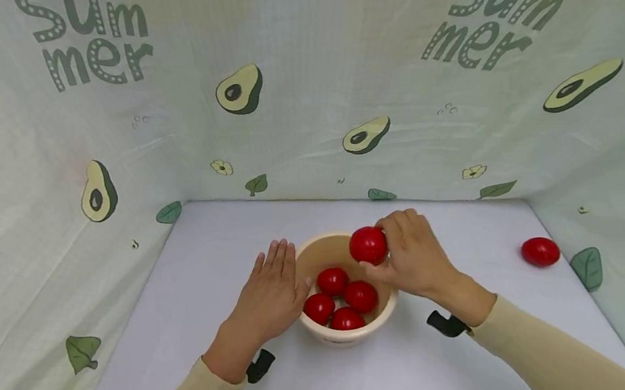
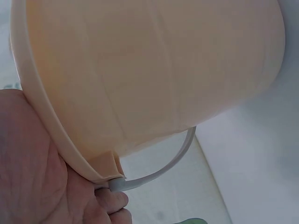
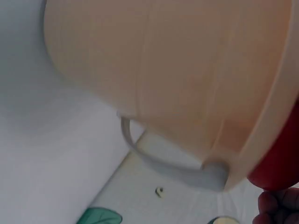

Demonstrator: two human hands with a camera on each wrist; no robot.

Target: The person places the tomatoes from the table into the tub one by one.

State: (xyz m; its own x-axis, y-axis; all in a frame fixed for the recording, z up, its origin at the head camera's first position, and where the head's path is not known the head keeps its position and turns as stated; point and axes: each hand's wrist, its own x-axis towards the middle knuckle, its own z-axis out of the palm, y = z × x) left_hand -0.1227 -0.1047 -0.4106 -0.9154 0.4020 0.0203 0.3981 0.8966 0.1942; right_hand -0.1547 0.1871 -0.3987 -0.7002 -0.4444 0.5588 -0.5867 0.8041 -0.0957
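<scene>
A cream bucket [image 1: 389, 307] with a pale handle [image 2: 159, 173] stands upright on the table between both hands. Several glossy red balls [image 1: 332, 281] lie at its bottom. My right hand [image 1: 417, 257] grips another red ball [image 1: 368, 245] between thumb and fingers, over the bucket's right back rim. In the right wrist view that ball [image 3: 278, 161] shows beyond the rim, partly cut off by the frame. My left hand [image 1: 270, 296] rests against the bucket's left rim, fingers straight and palm turned to the wall; the left wrist view shows the palm touching the rim near the handle's joint.
One more red ball [image 1: 540, 252], looking somewhat oval, lies on the white table [image 1: 223, 233] near its right edge. A pale cloth [image 1: 299, 91] printed with avocados, leaves and lettering rises behind the table and along both sides.
</scene>
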